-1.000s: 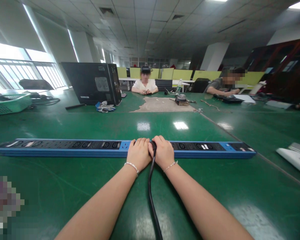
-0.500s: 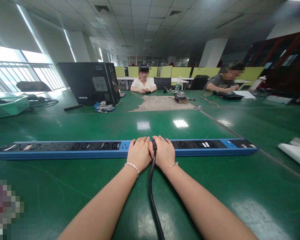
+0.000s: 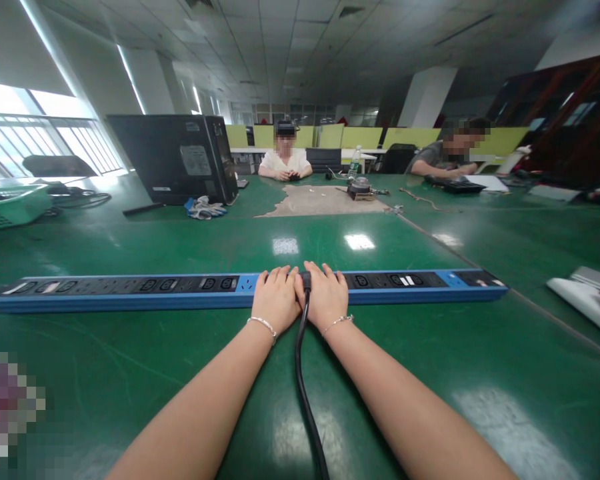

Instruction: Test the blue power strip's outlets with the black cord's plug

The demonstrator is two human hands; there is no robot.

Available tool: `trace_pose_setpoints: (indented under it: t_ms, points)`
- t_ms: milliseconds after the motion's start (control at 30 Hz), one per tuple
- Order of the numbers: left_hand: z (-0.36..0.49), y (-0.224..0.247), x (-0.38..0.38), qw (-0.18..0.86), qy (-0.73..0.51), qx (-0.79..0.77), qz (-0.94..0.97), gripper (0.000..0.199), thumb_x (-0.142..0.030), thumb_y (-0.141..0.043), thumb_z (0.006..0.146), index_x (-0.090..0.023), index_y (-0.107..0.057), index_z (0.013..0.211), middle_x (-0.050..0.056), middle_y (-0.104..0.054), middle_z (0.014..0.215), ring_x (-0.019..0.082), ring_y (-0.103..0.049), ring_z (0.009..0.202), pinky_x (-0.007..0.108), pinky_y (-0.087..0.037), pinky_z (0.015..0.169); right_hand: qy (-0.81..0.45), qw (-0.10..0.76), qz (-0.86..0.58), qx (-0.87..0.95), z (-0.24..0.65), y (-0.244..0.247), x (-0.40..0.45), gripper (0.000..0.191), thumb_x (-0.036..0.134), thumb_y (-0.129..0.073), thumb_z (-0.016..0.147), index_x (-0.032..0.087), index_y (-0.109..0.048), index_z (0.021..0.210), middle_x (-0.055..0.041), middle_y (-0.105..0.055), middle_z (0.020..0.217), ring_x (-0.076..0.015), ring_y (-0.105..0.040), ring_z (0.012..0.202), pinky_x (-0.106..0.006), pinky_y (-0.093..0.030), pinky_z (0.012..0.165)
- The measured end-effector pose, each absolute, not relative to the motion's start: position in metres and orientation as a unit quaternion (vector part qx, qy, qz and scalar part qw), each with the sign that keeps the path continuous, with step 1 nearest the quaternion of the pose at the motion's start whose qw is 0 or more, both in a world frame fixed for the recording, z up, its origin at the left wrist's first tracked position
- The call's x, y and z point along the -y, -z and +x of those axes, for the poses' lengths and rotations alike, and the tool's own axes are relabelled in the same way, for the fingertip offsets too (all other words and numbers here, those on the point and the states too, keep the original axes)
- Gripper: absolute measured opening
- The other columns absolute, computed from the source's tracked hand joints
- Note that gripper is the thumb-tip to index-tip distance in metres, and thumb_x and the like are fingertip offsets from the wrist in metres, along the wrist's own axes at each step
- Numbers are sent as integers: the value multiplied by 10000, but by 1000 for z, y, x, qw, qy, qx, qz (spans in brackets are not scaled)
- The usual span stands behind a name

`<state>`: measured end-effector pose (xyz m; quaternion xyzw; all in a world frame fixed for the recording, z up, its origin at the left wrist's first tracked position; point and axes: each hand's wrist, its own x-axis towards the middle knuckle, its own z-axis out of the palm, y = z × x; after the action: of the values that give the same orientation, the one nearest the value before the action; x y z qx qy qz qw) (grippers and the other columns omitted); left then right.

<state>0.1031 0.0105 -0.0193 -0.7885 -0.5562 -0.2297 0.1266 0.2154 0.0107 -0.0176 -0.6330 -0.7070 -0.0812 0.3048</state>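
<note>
A long blue power strip with black socket faces lies across the green table in front of me. Over its middle, my left hand is closed on the strip, with the fingers lying across the top. Right beside it, my right hand is closed round a black power plug, which shows between thumb and forefinger. From the plug a thick black cable runs down towards me between my forearms. The two hands touch at the thumbs. My fingers hide the sockets under them and the plug's front end.
Beyond the strip stand a black computer case and a pair of work gloves. A green basket is at far left, a white device at right. Two people sit across the table, near a bottle and a small metal device.
The whole view has shifted slightly, so the strip and table things sit a little higher and further left. Both hands keep their places on the strip; slightly more of the plug shows.
</note>
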Motion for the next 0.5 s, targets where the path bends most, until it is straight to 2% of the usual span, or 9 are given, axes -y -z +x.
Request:
trace_pose_setpoints:
  t_ms: [100,300,500]
  points:
    - [104,18,-9,128,236,561,-783,402,-253,-321,893,-172,-537,1222,99,-581,1252,239,-496,1161,432,-330,997,89,326,-624,704,216,20,-12,426,403,-384,892,182,-565,1208,-60,-609,1217,-265,-483,1183,-423,-268,1014]
    - [102,17,-7,125,214,557,-793,435,-272,-415,844,-172,-505,1258,104,-554,1285,250,-477,1187,428,-331,1002,68,325,-627,705,215,16,-13,393,383,-392,890,168,-606,1141,-72,-657,1131,-226,-530,1141,-377,-307,995]
    - [102,18,-8,120,208,560,-793,454,-283,-425,840,-182,-483,1279,98,-539,1302,247,-465,1191,430,-311,1015,41,340,-622,704,213,12,-14,381,364,-369,897,158,-623,1092,-88,-668,1104,-216,-559,1114,-389,-320,1005]
